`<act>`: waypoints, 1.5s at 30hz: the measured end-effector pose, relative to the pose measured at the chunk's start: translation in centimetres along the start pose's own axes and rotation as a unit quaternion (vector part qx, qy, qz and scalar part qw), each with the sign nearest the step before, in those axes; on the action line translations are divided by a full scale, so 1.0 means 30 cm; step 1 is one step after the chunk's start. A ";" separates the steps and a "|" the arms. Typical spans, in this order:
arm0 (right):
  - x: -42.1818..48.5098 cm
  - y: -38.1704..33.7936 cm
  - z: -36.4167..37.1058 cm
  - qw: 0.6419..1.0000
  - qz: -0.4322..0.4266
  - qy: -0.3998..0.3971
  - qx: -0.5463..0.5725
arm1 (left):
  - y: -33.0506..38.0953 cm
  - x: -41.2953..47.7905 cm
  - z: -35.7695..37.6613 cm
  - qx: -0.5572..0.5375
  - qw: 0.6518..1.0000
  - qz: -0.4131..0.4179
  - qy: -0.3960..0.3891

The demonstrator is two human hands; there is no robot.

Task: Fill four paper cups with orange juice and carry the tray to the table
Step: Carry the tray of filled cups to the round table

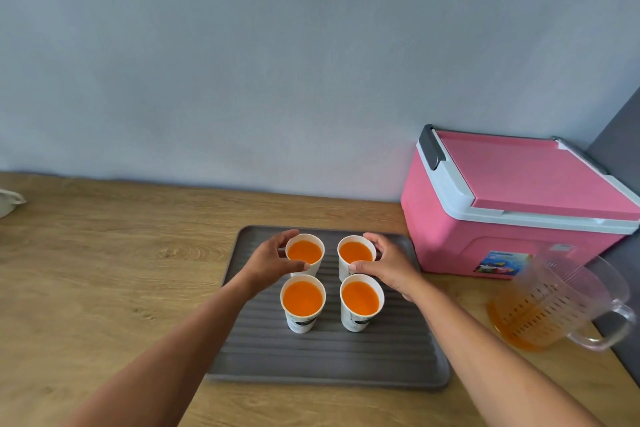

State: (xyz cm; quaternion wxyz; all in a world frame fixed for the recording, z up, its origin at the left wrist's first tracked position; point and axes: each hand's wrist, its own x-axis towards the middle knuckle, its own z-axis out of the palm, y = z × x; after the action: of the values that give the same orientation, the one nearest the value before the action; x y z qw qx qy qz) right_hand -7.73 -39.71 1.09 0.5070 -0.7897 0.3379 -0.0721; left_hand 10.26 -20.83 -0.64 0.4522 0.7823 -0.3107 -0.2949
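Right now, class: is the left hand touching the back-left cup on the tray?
Touching. The head view shows the left hand wrapped around the back-left cup, thumb and fingers against its wall and rim.

Wooden counter (104,263) (tray (311,360), cooler (485,236), pitcher (554,305))

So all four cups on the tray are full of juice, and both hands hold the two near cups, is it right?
Not quite: the head view shows the left hand and right hand holding the two far cups, not the near ones. All four on the tray hold juice.
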 end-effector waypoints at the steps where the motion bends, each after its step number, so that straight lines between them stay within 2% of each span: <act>1: -0.003 -0.002 0.000 1.000 0.001 -0.003 -0.001 | 0.001 -0.002 0.000 -0.002 1.000 0.001 -0.001; 3: -0.007 -0.001 -0.003 1.000 0.009 0.006 0.005 | 0.003 -0.007 -0.005 -0.024 1.000 0.001 -0.002; 6: -0.015 0.013 -0.019 0.995 0.012 0.082 0.055 | -0.006 -0.021 -0.029 -0.065 0.998 0.004 0.022; 10: -0.052 0.065 -0.055 0.975 0.016 0.208 0.079 | -0.055 -0.050 -0.072 -0.059 0.990 -0.003 0.131; 13: -0.082 0.152 -0.071 0.963 0.050 0.265 -0.004 | -0.129 -0.077 -0.101 -0.022 0.983 -0.023 0.180; 16: -0.109 0.240 -0.070 0.940 0.086 0.305 -0.123 | -0.213 -0.115 -0.123 0.078 0.974 -0.069 0.200; 18: -0.127 0.276 -0.063 0.933 0.117 0.300 -0.163 | -0.245 -0.141 -0.123 0.121 0.966 -0.098 0.205; 20: -0.145 0.296 -0.052 0.939 0.132 0.280 -0.153 | -0.257 -0.164 -0.116 0.131 0.963 -0.111 0.206; 24: -0.153 0.322 -0.027 0.949 0.139 0.249 -0.138 | -0.280 -0.185 -0.105 0.153 0.958 -0.126 0.205; 28: -0.152 0.336 -0.010 0.940 0.151 0.239 -0.191 | -0.287 -0.199 -0.100 0.178 0.953 -0.136 0.205; 37: -0.140 0.375 -0.019 0.937 0.119 0.261 -0.198 | -0.307 -0.227 -0.080 0.162 0.950 -0.135 0.230; 45: -0.152 0.398 -0.032 0.951 0.074 0.268 -0.139 | -0.306 -0.302 -0.044 0.136 0.946 -0.142 0.258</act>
State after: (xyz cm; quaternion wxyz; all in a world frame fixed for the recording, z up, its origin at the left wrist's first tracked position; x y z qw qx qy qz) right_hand -17.13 -40.74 -7.56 0.2868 -0.7771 0.5251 -0.1956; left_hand 7.51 -9.67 -6.65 0.3597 0.9217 -0.1064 -0.0990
